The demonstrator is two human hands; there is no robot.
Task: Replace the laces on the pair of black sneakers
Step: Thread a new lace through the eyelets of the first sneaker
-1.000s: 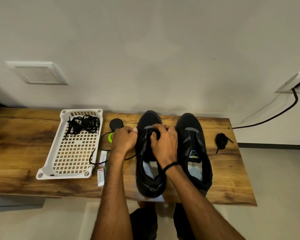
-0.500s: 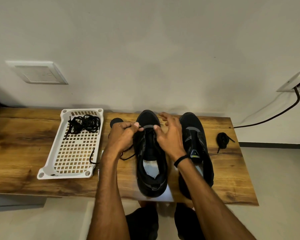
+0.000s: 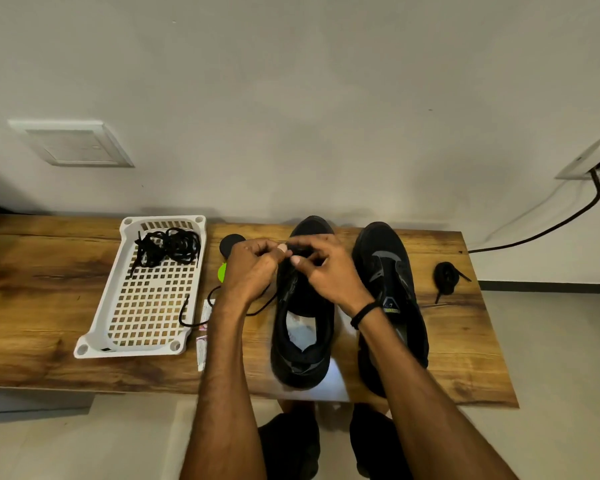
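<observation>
Two black sneakers stand side by side on the wooden bench (image 3: 49, 341), toes toward the wall. Over the toe end of the left sneaker (image 3: 303, 337) both my hands meet. My left hand (image 3: 253, 268) pinches a black lace (image 3: 201, 317) whose free length trails left across the bench toward the tray. My right hand (image 3: 326, 268) has curled fingers pinching the same lace near the front eyelets. The right sneaker (image 3: 392, 271) sits untouched, partly hidden by my right forearm. A bundled black lace (image 3: 445, 277) lies on the bench to its right.
A white perforated tray (image 3: 146, 306) at the left holds a tangle of black laces (image 3: 168, 247). A round black object (image 3: 231, 244) and a green item (image 3: 221, 271) sit behind my left hand. Small paper packets (image 3: 201, 344) lie by the tray. A black cable (image 3: 551, 226) runs along the wall.
Both hands have risen from the middle of the left sneaker to its toe end and come together. The right hand went from spread fingers to a pinch. The lace's trailing loop shifted.
</observation>
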